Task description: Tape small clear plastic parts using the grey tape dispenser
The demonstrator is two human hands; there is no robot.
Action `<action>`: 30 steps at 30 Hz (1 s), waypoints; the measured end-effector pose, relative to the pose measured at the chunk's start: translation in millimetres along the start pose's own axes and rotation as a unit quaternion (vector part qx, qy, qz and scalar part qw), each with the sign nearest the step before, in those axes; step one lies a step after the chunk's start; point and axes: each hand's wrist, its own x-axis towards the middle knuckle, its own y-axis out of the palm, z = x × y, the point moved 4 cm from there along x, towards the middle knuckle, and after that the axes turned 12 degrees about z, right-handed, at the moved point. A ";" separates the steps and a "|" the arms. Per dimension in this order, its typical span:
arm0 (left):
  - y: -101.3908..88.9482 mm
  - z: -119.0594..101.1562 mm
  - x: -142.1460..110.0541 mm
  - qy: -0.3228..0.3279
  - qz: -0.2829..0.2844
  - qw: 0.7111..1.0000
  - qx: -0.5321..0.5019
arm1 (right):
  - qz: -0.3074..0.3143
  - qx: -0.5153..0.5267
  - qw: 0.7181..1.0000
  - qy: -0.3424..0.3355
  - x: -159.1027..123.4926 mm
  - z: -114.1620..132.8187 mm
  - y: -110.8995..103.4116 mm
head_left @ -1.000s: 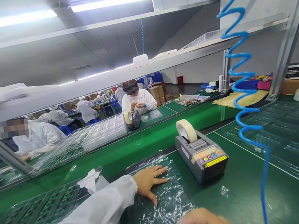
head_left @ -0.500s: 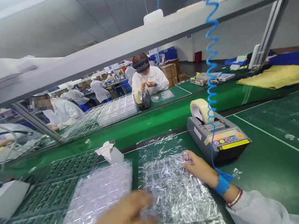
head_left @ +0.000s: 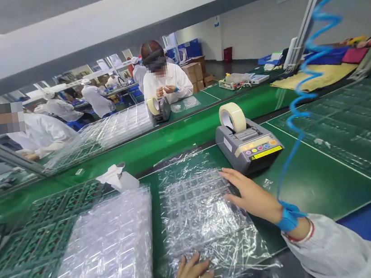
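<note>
A clear plastic bag (head_left: 234, 246) lies flat on the green bench mat, with a clear compartment tray (head_left: 194, 201) inside it. My left hand (head_left: 192, 277) rests on the bag's near left part, fingers spread. At the bag's upper right edge, my right hand (head_left: 247, 192) lies with its fingers stretched out, wearing a blue wrist strap (head_left: 291, 217) tied to a coiled cord. Neither hand is wrapped round anything. Left of the bag stands a stack of clear plastic trays (head_left: 101, 255).
A tape dispenser (head_left: 247, 142) with a tape roll stands behind my right hand. Green circuit boards (head_left: 27, 260) lie at the far left. A blue coiled cord (head_left: 311, 58) hangs at the right. Across the green divider, a person in white (head_left: 167, 82) sits at another bench.
My left hand has come down from a blurred reach onto the bag's near part. The right hand's fingers have straightened from holding the bag's edge. The view has tilted down.
</note>
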 end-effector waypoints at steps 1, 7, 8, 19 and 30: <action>-9.1 1.2 -1.4 0.002 -0.001 1.000 -0.012 | 0.006 0.011 1.000 0.010 -9.9 -2.5 -0.1; -73.2 -10.0 26.4 -0.161 -0.042 0.985 -0.044 | -0.072 0.096 0.987 0.107 -44.6 -29.0 20.2; -82.8 -15.3 36.3 -0.174 -0.042 0.983 -0.039 | -0.079 0.095 0.985 0.116 -44.5 -29.3 22.9; -66.1 -20.9 101.9 -0.166 0.079 0.980 0.081 | -0.076 0.101 0.980 0.154 -33.4 -32.2 21.2; -47.8 -20.4 84.1 -0.128 -0.041 0.984 0.117 | -0.052 0.265 0.955 0.124 -37.9 -33.2 24.9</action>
